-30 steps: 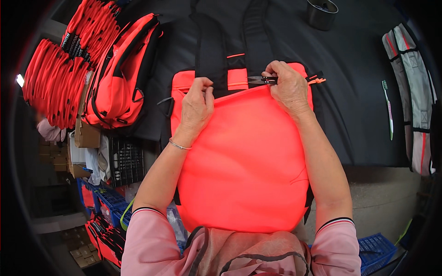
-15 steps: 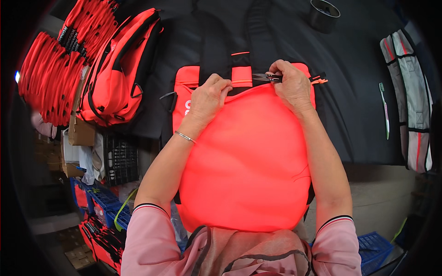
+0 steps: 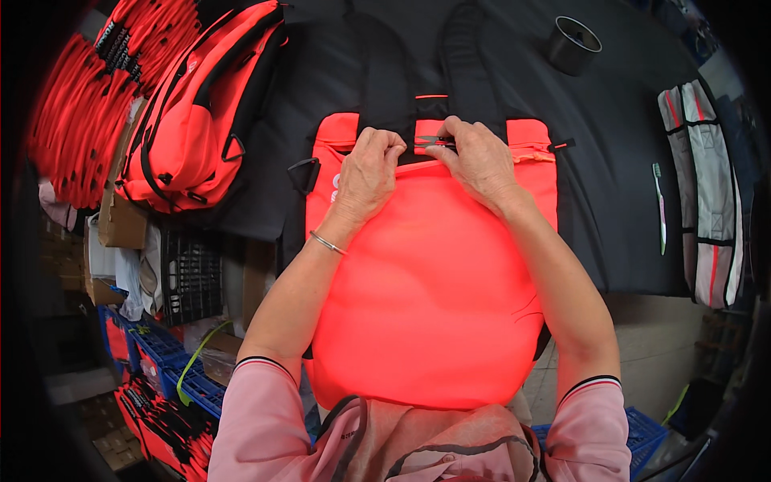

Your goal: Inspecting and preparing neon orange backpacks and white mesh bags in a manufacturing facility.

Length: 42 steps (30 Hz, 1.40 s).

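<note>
A bright coral-red backpack (image 3: 426, 289) with black shoulder straps (image 3: 384, 72) lies flat in front of me, its top reaching onto the black-covered table. Over its upper edge, my left hand (image 3: 369, 178) is closed in a pinch beside the top opening. What the fingertips hold is too small to make out. My right hand (image 3: 486, 167) grips small thread snips (image 3: 431, 141), their blades pointing left toward the left fingertips, in front of the short red tab between the straps. An orange zipper pull (image 3: 530, 154) sits at the opening's right end.
Another red-and-black backpack (image 3: 189, 120) stands at the left beside stacked red pieces (image 3: 76, 120). A dark round tin (image 3: 573, 48), a toothbrush (image 3: 659, 209) and grey strap-like pieces (image 3: 707, 185) lie on the right. Blue crates (image 3: 161, 341) stand low at the left.
My right hand has moved left along the backpack's top edge with the snips, closer to my left hand. The zipper pull has shifted left, onto the red fabric.
</note>
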Tool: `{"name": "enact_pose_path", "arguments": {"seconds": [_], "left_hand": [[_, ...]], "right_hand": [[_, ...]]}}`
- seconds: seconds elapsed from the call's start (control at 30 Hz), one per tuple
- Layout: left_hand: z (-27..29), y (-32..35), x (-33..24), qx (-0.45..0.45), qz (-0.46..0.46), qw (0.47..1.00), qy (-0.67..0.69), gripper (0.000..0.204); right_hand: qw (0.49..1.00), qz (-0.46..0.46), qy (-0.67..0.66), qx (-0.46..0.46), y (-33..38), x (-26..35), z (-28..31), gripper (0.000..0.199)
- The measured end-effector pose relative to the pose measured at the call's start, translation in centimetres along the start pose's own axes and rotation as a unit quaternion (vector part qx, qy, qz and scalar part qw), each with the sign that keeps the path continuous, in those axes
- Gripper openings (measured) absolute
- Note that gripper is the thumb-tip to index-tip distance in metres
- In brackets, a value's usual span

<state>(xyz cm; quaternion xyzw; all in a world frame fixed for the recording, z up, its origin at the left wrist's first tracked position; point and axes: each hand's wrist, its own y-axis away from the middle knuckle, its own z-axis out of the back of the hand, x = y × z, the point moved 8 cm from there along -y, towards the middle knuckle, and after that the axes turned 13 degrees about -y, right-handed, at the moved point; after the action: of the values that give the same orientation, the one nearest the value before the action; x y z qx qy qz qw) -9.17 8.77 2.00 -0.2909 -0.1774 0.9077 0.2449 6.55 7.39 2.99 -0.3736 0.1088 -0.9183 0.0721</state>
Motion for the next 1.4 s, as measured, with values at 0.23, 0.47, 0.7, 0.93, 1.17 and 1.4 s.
{"name": "enact_pose_path", "arguments": {"seconds": [0.23, 0.47, 0.7, 0.93, 1.17, 1.4], "left_hand": [[0.0, 0.0, -0.1, -0.007, -0.003, 1.000, -0.008, 0.005], [0.1, -0.1, -0.2, -0.016, -0.010, 1.000, -0.017, 0.005], [0.8, 0.5, -0.2, -0.039, 0.003, 0.999, 0.028, 0.008], [7.0, 9.7, -6.5, 0.030, -0.125, 0.991, 0.045, 0.013], [17.4, 17.0, 4.5, 0.018, 0.185, 0.902, -0.391, 0.012], [15.4, 7.9, -1.5, -0.098, -0.035, 0.966, -0.239, 0.023]], "right_hand": [[0.997, 0.027, -0.015, 0.071, -0.9, 0.0, -1.3, 0.022], [0.994, 0.072, 0.010, 0.086, -1.4, 0.6, -1.9, 0.020], [0.994, 0.064, -0.010, 0.091, -1.6, 0.5, -2.0, 0.023], [0.971, -0.046, -0.225, -0.063, -0.8, -3.1, 0.7, 0.039], [0.972, -0.114, -0.207, -0.016, -1.2, -3.9, 0.0, 0.031], [0.978, -0.094, -0.185, -0.030, -0.9, -3.6, 0.2, 0.019]]}}
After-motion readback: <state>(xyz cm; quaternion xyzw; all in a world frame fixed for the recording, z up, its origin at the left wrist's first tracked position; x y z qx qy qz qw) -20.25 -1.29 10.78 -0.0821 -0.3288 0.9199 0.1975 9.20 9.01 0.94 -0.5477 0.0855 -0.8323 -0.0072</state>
